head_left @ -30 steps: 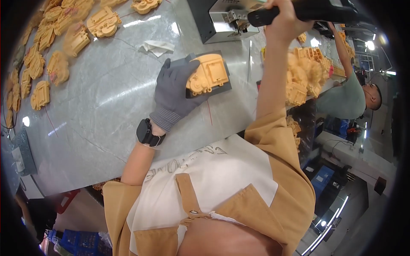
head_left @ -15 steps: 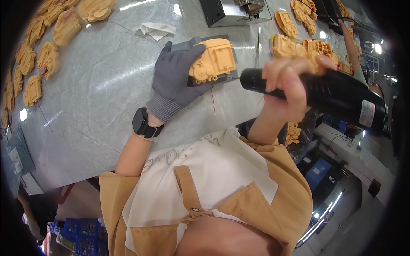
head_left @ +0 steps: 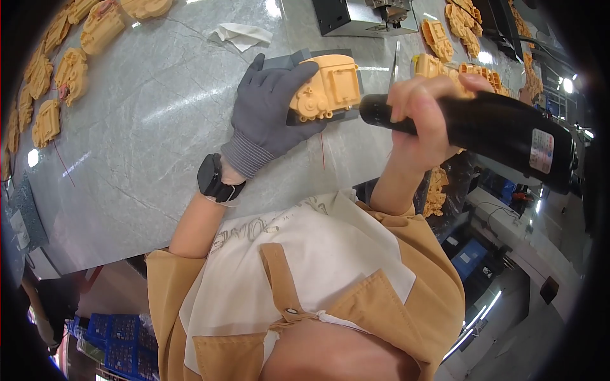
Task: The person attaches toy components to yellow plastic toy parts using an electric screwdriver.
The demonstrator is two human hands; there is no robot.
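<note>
An orange-yellow plastic housing sits on a dark grey block fixture on the worktable. My left hand, in a grey glove, is closed around the housing's left side, with the thumb over its top edge. A thin red wire trails from beneath it toward me. In my bare right hand is a black electric screwdriver, gripped near its front and held almost level. Its nose points left at the housing's lower right corner. The bit is barely visible, and I cannot tell whether it touches a screw.
More orange housings lie along the table's left edge, and others at the right. A white cloth rests behind my left hand. A metal machine stands at the back. Blue crates are low on the left.
The screwdriver's nose has come closer to the housing, so less of the bit shows. My left hand keeps its hold on the housing. The whole view has shifted slightly.
</note>
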